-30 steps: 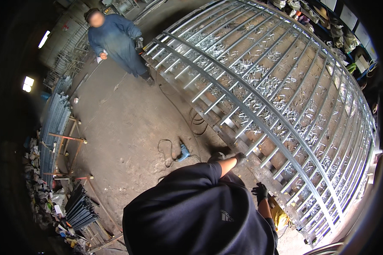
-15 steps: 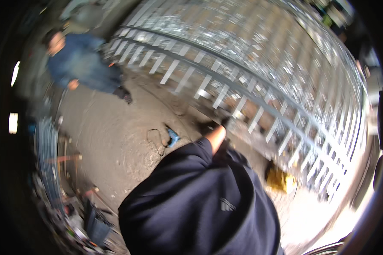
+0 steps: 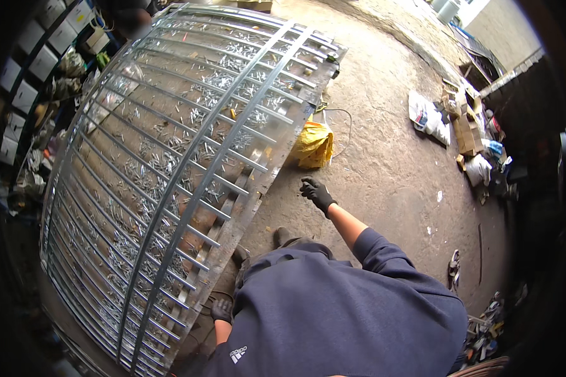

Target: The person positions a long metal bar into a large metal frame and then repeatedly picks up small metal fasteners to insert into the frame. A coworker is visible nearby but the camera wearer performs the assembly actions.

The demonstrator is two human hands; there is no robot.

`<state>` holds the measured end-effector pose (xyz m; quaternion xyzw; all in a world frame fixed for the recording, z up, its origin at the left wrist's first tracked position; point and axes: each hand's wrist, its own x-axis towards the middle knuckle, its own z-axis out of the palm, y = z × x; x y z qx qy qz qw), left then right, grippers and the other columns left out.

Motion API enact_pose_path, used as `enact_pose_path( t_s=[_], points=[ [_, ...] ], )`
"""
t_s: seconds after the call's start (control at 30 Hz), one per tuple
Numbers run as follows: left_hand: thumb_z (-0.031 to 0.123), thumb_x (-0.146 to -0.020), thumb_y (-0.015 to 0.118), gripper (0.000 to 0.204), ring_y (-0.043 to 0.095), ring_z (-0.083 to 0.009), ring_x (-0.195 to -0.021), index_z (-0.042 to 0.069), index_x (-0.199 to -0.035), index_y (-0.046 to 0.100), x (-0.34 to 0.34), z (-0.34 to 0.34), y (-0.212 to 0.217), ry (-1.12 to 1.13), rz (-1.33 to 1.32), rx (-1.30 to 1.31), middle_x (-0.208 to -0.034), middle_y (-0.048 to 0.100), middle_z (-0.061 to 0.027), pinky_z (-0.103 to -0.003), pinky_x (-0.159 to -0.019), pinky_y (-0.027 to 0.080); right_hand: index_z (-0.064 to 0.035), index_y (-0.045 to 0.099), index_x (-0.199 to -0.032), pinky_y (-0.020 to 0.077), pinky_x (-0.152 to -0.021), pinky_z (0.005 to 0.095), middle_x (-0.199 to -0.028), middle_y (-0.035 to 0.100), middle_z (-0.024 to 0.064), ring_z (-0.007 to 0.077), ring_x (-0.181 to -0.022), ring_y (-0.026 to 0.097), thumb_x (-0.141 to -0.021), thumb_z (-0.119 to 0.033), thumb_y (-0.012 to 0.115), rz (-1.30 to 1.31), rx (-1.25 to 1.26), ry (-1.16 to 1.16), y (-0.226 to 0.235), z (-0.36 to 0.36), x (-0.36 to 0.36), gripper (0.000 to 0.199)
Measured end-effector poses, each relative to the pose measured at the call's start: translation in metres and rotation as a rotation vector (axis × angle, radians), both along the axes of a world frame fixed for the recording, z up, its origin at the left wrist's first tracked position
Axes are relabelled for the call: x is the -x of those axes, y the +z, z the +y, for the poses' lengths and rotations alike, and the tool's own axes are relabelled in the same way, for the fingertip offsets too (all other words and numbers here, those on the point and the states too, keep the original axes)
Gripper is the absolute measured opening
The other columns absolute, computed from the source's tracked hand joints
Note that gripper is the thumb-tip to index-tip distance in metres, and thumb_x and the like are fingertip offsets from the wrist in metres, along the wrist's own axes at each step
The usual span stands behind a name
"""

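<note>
Grille (image 3: 215, 163) lies on the table (image 3: 250, 210), bar ends (image 3: 240, 191) jutting toward its edge. The hands are apart: right hand (image 3: 316, 193) empty beside the table, left hand (image 3: 221, 310) near its edge, grip unclear. Swinging inward, either could snag.

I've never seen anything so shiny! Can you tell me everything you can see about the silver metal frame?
The metal frame is big and silvery, like bare, shiny metal. Many thin bars run side by side, crossed by two long rails near the person, where the bar ends poke out. It lies flat on a brownish table, with lots of small metal bits scattered among its bars. Neither the left hand nor the right hand touches it.
</note>
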<state>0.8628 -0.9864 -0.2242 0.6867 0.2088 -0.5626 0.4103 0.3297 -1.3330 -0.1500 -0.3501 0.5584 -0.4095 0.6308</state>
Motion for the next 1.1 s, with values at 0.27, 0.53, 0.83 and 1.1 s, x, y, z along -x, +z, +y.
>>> enact_pose_path(
  t_s=[0.27, 0.53, 0.83, 1.1],
  points=[
    [0.042, -0.101, 0.051, 0.05, 0.055, -0.0286, -0.118, 0.012, -0.141, 0.046, 0.147, -0.138, -0.02, -0.81, 0.016, 0.136, -0.138, 0.054, -0.0113, -0.046, -0.095, 0.046, -0.0063, 0.052, -0.139, 0.0544, -0.072, 0.0294, -0.106, 0.07, 0.0101, 0.0178, -0.085, 0.071, -0.105, -0.034, 0.054, -0.081, -0.236, -0.429, 0.001, 0.076, 0.097, 0.044],
    [0.039, -0.1, 0.053, 0.044, 0.061, -0.0281, -0.104, 0.009, -0.133, 0.054, 0.218, -0.238, -0.003, -1.109, -0.071, 0.135, -0.125, 0.062, -0.0128, -0.044, -0.082, 0.049, -0.0144, 0.046, -0.138, 0.0565, -0.074, 0.0404, -0.11, 0.068, 0.0144, 0.0267, -0.086, 0.07, -0.101, -0.03, 0.053, -0.249, -0.68, -0.923, -0.049, 0.183, 0.165, 0.041],
    [0.035, -0.098, 0.055, 0.039, 0.068, -0.0276, -0.088, 0.006, -0.123, 0.062, 0.232, -0.344, 0.03, -1.367, -0.26, 0.025, -0.111, 0.07, -0.0145, -0.041, -0.068, 0.053, -0.0075, 0.047, -0.143, 0.0527, -0.071, 0.0303, -0.105, 0.067, 0.0107, 0.0161, -0.081, 0.067, -0.102, -0.034, 0.058, 0.08, -0.383, -0.62, -0.034, 0.084, 0.272, 0.05],
    [0.063, -0.091, 0.057, 0.072, 0.068, -0.0274, -0.101, 0.002, -0.13, 0.06, 0.288, -0.455, 0.009, -1.047, -0.068, -0.278, -0.123, 0.068, -0.0131, -0.042, -0.086, 0.053, -0.0105, 0.039, -0.147, 0.0503, -0.063, 0.0306, -0.1, 0.062, 0.0088, 0.0163, -0.075, 0.06, -0.095, -0.006, 0.051, 0.311, -0.577, -0.781, -0.049, 0.069, 0.36, 0.054]
  ],
)
